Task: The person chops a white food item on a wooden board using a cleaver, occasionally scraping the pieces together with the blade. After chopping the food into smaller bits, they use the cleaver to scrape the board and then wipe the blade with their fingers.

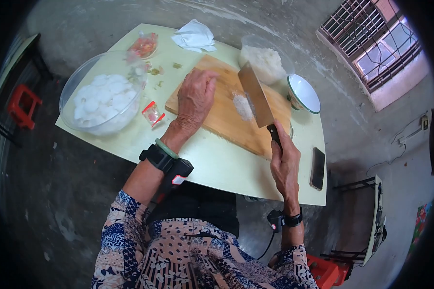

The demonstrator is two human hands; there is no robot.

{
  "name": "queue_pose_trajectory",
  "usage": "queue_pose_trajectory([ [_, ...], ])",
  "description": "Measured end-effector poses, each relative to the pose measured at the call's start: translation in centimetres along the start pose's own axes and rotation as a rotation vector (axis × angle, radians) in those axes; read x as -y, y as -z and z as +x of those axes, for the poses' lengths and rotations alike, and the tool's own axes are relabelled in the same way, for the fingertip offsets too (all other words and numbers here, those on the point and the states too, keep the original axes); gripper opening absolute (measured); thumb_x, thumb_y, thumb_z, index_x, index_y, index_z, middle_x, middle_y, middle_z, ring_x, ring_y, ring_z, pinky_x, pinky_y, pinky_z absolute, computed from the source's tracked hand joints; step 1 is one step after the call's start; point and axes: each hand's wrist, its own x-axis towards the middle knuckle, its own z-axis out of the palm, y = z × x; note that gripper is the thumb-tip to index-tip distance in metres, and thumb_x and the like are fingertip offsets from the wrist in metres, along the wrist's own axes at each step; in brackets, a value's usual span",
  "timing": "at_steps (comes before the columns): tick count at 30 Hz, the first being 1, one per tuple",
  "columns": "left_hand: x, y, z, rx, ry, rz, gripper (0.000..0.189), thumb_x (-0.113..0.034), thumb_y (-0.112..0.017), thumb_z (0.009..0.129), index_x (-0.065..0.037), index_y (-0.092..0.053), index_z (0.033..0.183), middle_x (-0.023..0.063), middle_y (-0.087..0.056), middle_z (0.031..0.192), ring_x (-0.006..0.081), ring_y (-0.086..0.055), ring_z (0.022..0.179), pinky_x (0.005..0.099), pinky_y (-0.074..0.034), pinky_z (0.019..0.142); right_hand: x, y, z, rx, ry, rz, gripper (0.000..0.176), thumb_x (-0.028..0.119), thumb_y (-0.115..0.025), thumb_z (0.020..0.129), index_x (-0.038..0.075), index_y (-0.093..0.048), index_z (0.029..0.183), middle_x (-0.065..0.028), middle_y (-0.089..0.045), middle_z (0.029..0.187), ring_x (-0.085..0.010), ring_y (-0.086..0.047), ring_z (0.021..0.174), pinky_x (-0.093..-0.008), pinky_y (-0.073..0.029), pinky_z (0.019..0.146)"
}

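Note:
My right hand (285, 161) is wrapped around the black handle of a cleaver (256, 98). The broad blade is raised at a slant over the wooden cutting board (225, 130), with white bits stuck to its side. Beside the blade lies a small heap of finely chopped white food (243, 107). At the left part of the board is my left hand (196, 96), fingers curled in and fingertips turned away from view. Whatever it may hold is hidden.
On the left stands a clear bowl (68, 108) of white round pieces. Behind the board are a tub of white shreds (265, 65) and crumpled white paper (195, 36). A white bowl (304, 93), a phone (317, 168), a small red-edged packet (153, 114) and green scraps (154, 71) lie around.

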Motion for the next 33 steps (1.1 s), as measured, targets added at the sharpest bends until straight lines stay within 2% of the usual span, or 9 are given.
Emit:
queue_pose_trajectory([
  [2, -0.2, 0.0, 0.0, -0.004, -0.004, 0.007, 0.014, -0.01, -0.063, 0.102, -0.007, -0.073, 0.112, 0.0119, -0.068, 0.096, 0.03, -0.066, 0.087, 0.0422, -0.055, 0.081, 0.0, 0.1, 0.0, -0.043, -0.015, -0.005, 0.058, -0.008, -0.059, 0.098, 0.009, -0.055, 0.153, -0.0216, -0.07, 0.106, -0.0373, -0.07, 0.091, -0.0423, -0.055, 0.084],
  [5, -0.1, 0.0, -0.1, 0.027, 0.007, 0.022, 0.014, -0.01, -0.064, 0.102, -0.007, -0.072, 0.111, 0.012, -0.068, 0.096, 0.0306, -0.066, 0.088, 0.0423, -0.055, 0.082, -0.2, 0.3, 0.1, 0.08, -0.054, -0.054, 0.057, -0.008, -0.059, 0.099, 0.009, -0.055, 0.153, -0.0216, -0.07, 0.107, -0.0376, -0.07, 0.092, -0.0428, -0.055, 0.086],
  [9, 0.1, -0.2, 0.0, -0.023, -0.045, 0.024, 0.013, -0.01, -0.064, 0.102, -0.007, -0.072, 0.111, 0.0121, -0.068, 0.096, 0.0309, -0.066, 0.088, 0.0424, -0.055, 0.082, -0.8, -0.1, 0.2, -0.029, 0.011, -0.005, 0.057, -0.008, -0.058, 0.099, 0.01, -0.055, 0.153, -0.0215, -0.071, 0.11, -0.038, -0.071, 0.095, -0.0434, -0.056, 0.088],
  [11, -0.1, 0.0, -0.1, 0.04, 0.006, 0.011, 0.012, -0.011, -0.064, 0.102, -0.007, -0.072, 0.11, 0.0126, -0.069, 0.096, 0.0325, -0.066, 0.09, 0.0432, -0.055, 0.083, -0.7, 0.0, 0.1, -0.053, 0.022, -0.013, 0.057, -0.008, -0.058, 0.099, 0.01, -0.055, 0.153, -0.0216, -0.071, 0.111, -0.0382, -0.071, 0.096, -0.0436, -0.056, 0.088],
  [14, -0.2, 0.0, -0.3, 0.112, 0.057, 0.045, 0.012, -0.012, -0.064, 0.101, -0.006, -0.072, 0.109, 0.0135, -0.07, 0.098, 0.0346, -0.067, 0.094, 0.0444, -0.055, 0.086, -0.8, 0.4, 0.4, 0.087, -0.064, -0.033, 0.057, -0.008, -0.058, 0.099, 0.01, -0.055, 0.153, -0.0222, -0.071, 0.114, -0.0391, -0.072, 0.099, -0.0435, -0.056, 0.09],
  [18, 0.0, -0.1, -0.3, 0.108, 0.045, 0.033, 0.012, -0.013, -0.065, 0.101, -0.006, -0.073, 0.108, 0.0141, -0.071, 0.1, 0.0361, -0.068, 0.097, 0.0454, -0.055, 0.088, -2.2, 0.3, 1.2, -0.084, 0.023, -0.022, 0.057, -0.008, -0.059, 0.098, 0.01, -0.056, 0.152, -0.0221, -0.072, 0.113, -0.0401, -0.071, 0.094, -0.0457, -0.055, 0.085],
  [24, 0.0, -0.1, -0.4, 0.12, 0.052, 0.044, 0.013, -0.013, -0.064, 0.102, -0.006, -0.073, 0.108, 0.0149, -0.071, 0.102, 0.0364, -0.068, 0.099, 0.0458, -0.054, 0.089, -3.8, 0.2, 2.6, 0.092, 0.0, -0.156, 0.059, -0.005, -0.062, 0.095, 0.014, -0.057, 0.151, -0.0187, -0.071, 0.107, -0.0397, -0.07, 0.088, -0.0482, -0.055, 0.077],
  [27, 0.3, -0.1, -0.5, 0.15, 0.057, 0.078, 0.014, -0.013, -0.063, 0.102, -0.006, -0.072, 0.111, 0.0151, -0.072, 0.102, 0.0362, -0.067, 0.1, 0.0458, -0.054, 0.089, -3.6, 0.5, 2.7, 0.097, 0.13, -0.108, 0.061, -0.004, -0.063, 0.095, 0.017, -0.057, 0.151, -0.0162, -0.07, 0.103, -0.0387, -0.069, 0.083, -0.0478, -0.054, 0.072],
  [33, 0.6, -0.1, 0.0, 0.06, 0.02, 0.044, 0.016, -0.009, -0.06, 0.103, -0.006, -0.071, 0.115, 0.015, -0.072, 0.102, 0.0357, -0.069, 0.095, 0.0454, -0.055, 0.085, -2.5, 2.0, 1.8, 0.138, 0.106, -0.169, 0.062, -0.004, -0.064, 0.095, 0.019, -0.056, 0.152, -0.0135, -0.068, 0.097, -0.0359, -0.068, 0.077, -0.0463, -0.053, 0.066],
])
